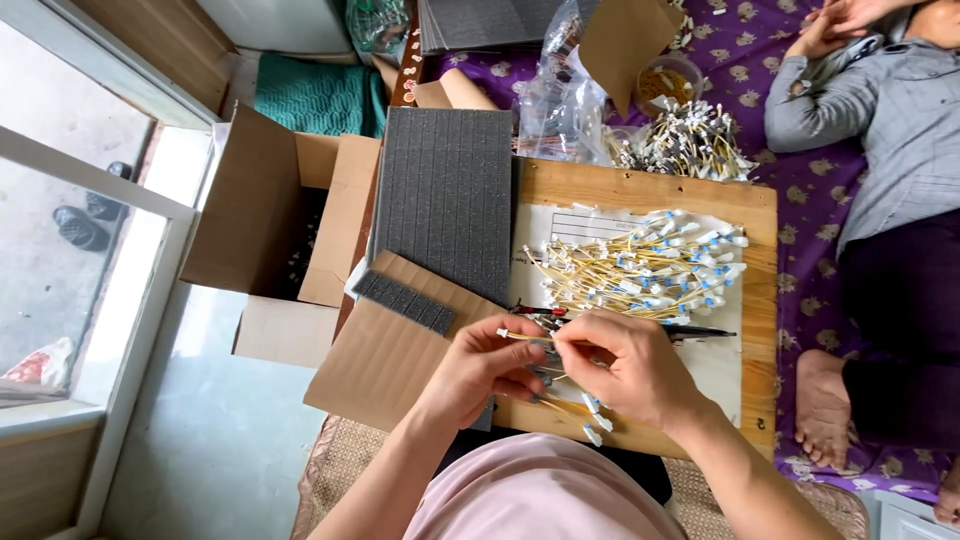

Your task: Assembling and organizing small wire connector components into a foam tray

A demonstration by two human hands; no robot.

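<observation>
My left hand [483, 368] and my right hand [625, 365] meet over the near edge of a wooden board [760, 215]. Together they pinch a thin yellow cable with a white connector end [512, 335]. More short yellow cables with white tips [590, 412] hang under my right palm. A loose pile of the same white-and-blue-tipped yellow cables [650, 270] lies on a white paper sheet [575, 225] just beyond my hands. A dark pen-like tool [700, 332] rests by my right hand.
A grey foam sheet [445, 195] and a small foam strip [405, 300] on a cardboard piece [385, 365] lie left. An open cardboard box [265, 215] stands further left. Another cable heap [690, 140] and plastic bags [560, 100] sit behind. A person [890, 130] lies at right.
</observation>
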